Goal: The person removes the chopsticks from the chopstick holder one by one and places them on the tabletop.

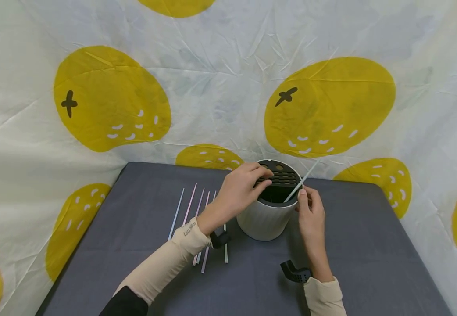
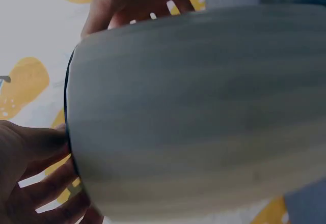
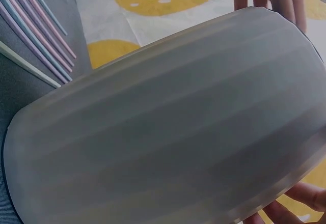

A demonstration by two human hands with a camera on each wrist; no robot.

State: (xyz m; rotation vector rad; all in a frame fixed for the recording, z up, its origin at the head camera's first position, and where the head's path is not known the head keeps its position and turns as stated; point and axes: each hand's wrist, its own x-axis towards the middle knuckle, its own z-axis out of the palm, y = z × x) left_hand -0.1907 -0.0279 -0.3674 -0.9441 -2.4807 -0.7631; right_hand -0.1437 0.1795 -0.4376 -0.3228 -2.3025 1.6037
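A whitish cylindrical pot (image 1: 264, 226) with a black slotted insert (image 1: 280, 179) stands upright on the table. One pale straw (image 1: 309, 173) leans in the pot's open front part, its top sticking out over the right rim. My left hand (image 1: 238, 188) is above the pot's left rim, fingers loosely bent over the insert, with nothing seen between thumb and fingers. Against the pot's right side rests my right hand (image 1: 311, 215), its thumb close to the straw. In the left wrist view, the pot (image 2: 204, 107) hides part of the right hand (image 2: 137, 0).
Several thin straws in blue, pink and pale tones (image 1: 176, 213) lie on the dark grey table (image 1: 362, 245) left of the pot, partly hidden under my left arm. A white cloth (image 1: 220, 101) printed with yellow fruit hangs behind the table.
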